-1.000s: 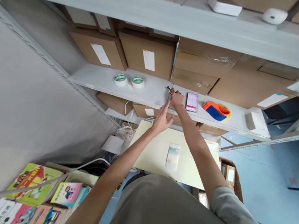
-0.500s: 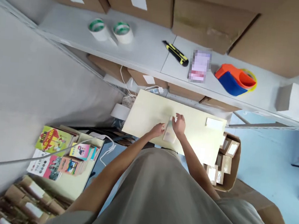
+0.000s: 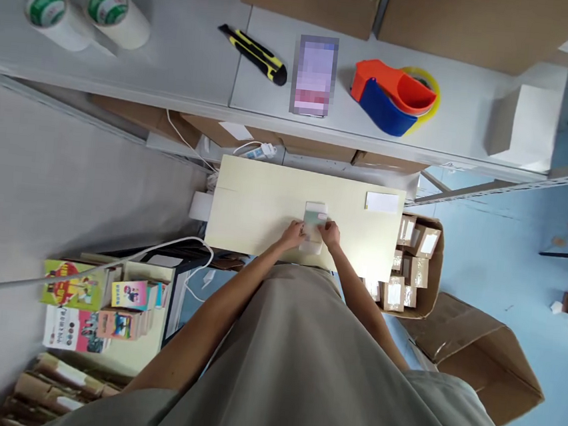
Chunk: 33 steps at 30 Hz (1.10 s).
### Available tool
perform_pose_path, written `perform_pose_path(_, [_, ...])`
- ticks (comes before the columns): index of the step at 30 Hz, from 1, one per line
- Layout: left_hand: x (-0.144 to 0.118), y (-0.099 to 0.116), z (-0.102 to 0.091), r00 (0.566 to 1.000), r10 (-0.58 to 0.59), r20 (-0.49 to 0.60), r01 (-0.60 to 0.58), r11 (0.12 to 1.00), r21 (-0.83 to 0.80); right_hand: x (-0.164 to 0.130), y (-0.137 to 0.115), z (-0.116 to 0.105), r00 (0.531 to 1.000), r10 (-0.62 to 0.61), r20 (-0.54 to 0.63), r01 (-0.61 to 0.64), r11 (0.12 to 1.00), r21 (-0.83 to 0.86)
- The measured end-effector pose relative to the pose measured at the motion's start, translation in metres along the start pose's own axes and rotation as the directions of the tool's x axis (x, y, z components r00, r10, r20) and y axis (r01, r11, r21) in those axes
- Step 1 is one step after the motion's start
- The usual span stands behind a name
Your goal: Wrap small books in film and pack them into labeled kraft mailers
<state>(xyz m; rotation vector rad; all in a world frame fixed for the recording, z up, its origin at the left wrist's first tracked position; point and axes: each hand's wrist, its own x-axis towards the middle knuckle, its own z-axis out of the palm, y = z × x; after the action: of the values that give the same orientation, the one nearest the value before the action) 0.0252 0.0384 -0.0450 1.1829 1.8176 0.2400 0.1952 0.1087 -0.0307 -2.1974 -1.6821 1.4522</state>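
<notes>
A small pale packet [image 3: 314, 216] lies on the cream tabletop [image 3: 255, 203] just in front of my body. My left hand [image 3: 293, 234] grips its left edge and my right hand [image 3: 331, 233] grips its right edge. On the grey shelf [image 3: 188, 63] above lie a yellow-and-black utility knife [image 3: 253, 54], a phone [image 3: 314, 75] and an orange-and-blue tape dispenser [image 3: 393, 96]. Both hands are well below the shelf.
Two tape rolls [image 3: 87, 13] stand at the shelf's left, a white box [image 3: 523, 125] at its right. A white label [image 3: 381, 201] lies on the table. An open carton of small parcels [image 3: 412, 265] sits to the right, with another carton [image 3: 481, 352] and stacked books [image 3: 99, 302] on the floor.
My right hand set the knife down on the shelf and both hands dropped to the table, closing on the packet. The view tilted downward.
</notes>
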Motion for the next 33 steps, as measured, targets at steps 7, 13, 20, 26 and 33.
perform_pose_path(7, [-0.001, 0.003, -0.015, 0.987, -0.048, -0.152, 0.071, 0.986, 0.149, 0.0, 0.022, -0.02, 0.999, 0.017, -0.033, -0.016, 1.0, 0.022])
perform_pose_path(13, [-0.007, -0.004, -0.027, 0.99, -0.049, -0.134, 0.067, 0.989, 0.135, -0.008, 0.04, -0.053, 0.997, -0.001, -0.075, 0.004, 0.999, 0.044])
perform_pose_path(20, [-0.005, 0.04, -0.033, 0.954, -0.121, -0.275, 0.062, 0.975, -0.213, -0.034, 0.009, -0.098, 0.965, -0.26, -0.038, 0.262, 0.943, 0.205])
perform_pose_path(26, [-0.042, 0.09, -0.074, 0.999, 0.041, 0.017, -0.012, 0.6, -0.8, -0.066, -0.034, -0.133, 0.862, -0.503, -0.059, 0.443, 0.693, 0.57])
perform_pose_path(33, [-0.086, 0.122, -0.105, 0.897, -0.001, -0.442, -0.316, 0.698, -0.642, -0.082, -0.062, -0.154, 0.844, -0.533, -0.062, 0.449, 0.637, 0.627])
